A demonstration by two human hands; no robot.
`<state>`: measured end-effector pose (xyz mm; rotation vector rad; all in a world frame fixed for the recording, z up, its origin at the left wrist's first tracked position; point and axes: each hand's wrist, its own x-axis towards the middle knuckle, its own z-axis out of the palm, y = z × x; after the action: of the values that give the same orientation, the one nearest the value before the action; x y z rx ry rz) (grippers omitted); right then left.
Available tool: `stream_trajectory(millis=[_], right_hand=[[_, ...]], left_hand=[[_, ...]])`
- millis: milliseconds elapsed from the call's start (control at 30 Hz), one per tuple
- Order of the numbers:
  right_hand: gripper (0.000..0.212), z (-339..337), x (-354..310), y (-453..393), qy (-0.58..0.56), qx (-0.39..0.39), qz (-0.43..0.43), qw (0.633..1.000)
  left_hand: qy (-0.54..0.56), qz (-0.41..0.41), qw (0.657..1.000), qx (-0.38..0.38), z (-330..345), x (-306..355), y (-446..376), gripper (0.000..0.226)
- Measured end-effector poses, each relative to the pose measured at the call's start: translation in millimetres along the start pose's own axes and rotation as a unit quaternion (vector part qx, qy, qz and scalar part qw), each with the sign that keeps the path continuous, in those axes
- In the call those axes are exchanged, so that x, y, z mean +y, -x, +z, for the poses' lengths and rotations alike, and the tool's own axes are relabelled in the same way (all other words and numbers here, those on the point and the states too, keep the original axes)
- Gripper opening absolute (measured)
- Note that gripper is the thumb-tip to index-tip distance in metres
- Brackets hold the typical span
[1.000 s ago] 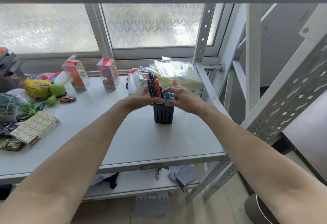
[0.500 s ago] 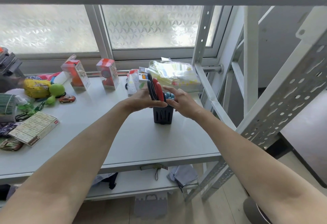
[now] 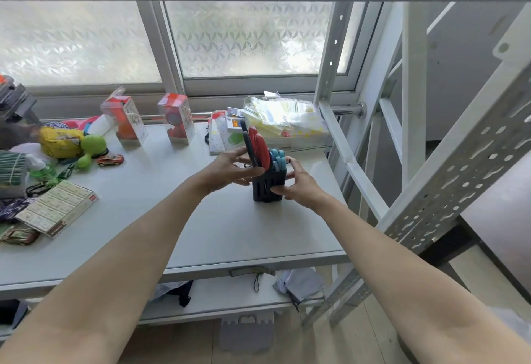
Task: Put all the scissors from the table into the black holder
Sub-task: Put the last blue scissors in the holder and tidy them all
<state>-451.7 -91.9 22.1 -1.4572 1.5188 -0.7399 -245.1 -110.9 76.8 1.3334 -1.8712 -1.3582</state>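
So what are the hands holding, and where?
The left hand pinches the black-handled scissors low on the handle; the right hand holds the black holder by its right side.

Both forearms reach fwd, converging. L hand [image 3: 230, 167]: fingers loosely spread, thumb fwd; grip unclear, tips partly hidden. R hand [image 3: 300, 184]: thumb + fingers curved round black holder [image 3: 265, 191].

scissors [image 3: 260, 145] — blades hidden inside black holder [image 3: 264, 188].

Matt black plastic holder [image 3: 265, 189]; smooth matt grey table [image 3: 230, 234]
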Motion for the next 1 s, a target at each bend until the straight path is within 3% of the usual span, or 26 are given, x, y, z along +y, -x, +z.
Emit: stream_trajectory(millis=[100, 200, 267, 333, 400, 467, 700, 1000], right_hand=[[0.080, 1, -2, -4, 0.005, -0.004, -0.001, 1.000], [0.068, 6, 1, -4, 0.008, -0.005, 0.008, 1.000], [0.061, 10, 5, -4, -0.005, -0.003, 0.008, 1.000], [0.058, 12, 5, -5, -0.012, -0.007, 0.003, 1.000], [0.058, 11, 5, -7, -0.014, -0.016, 0.001, 1.000], [0.059, 9, 5, -9, -0.017, -0.023, 0.002, 1.000], [0.061, 11, 9, -11, -0.014, -0.021, -0.007, 1.000], [0.067, 16, 7, -14, 0.024, -0.017, -0.016, 0.999]], left_hand=[[-0.058, 0.023, 0.998, 0.007, 2, -2, 0, 0.078], [-0.164, 0.111, 0.970, 0.143, 12, -3, -1, 0.105], [-0.160, 0.126, 0.953, 0.223, 19, 0, 0, 0.117], [-0.144, 0.129, 0.947, 0.257, 23, 4, -1, 0.107], [-0.127, 0.144, 0.946, 0.260, 24, 5, -4, 0.070], [-0.090, 0.154, 0.954, 0.239, 21, 5, -5, 0.050], [-0.128, 0.166, 0.952, 0.223, 23, -4, 2, 0.052], [-0.122, 0.096, 0.978, 0.139, 31, -37, -11, 0.072]])
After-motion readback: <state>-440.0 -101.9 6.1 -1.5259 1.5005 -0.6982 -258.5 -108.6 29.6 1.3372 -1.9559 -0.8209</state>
